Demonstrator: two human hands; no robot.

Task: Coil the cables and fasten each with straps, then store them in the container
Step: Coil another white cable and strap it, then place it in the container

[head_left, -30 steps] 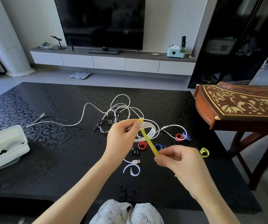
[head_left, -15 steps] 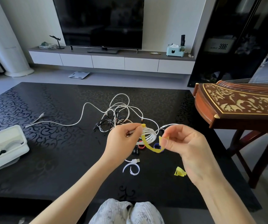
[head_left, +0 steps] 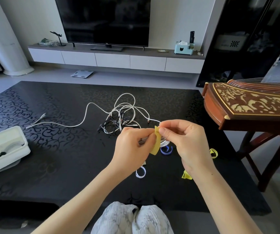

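Fingertips (head_left: 163, 130), right hand (head_left: 188, 141): pinching yellow strap (head_left: 156, 142) top end. Left hand (head_left: 132, 146): gripping coiled white cable (head_left: 165, 143) beside them, strap wrapped over it. Container (head_left: 7, 150): well left of fingers, on table (head_left: 59, 166).

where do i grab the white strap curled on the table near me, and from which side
Take the white strap on its curved band, from straight above: one fingertip inside the loop, thumb outside. It lies on the table as an open ring, seemingly on edge, so the band's wall is what a grip can close on. Nothing touches it.
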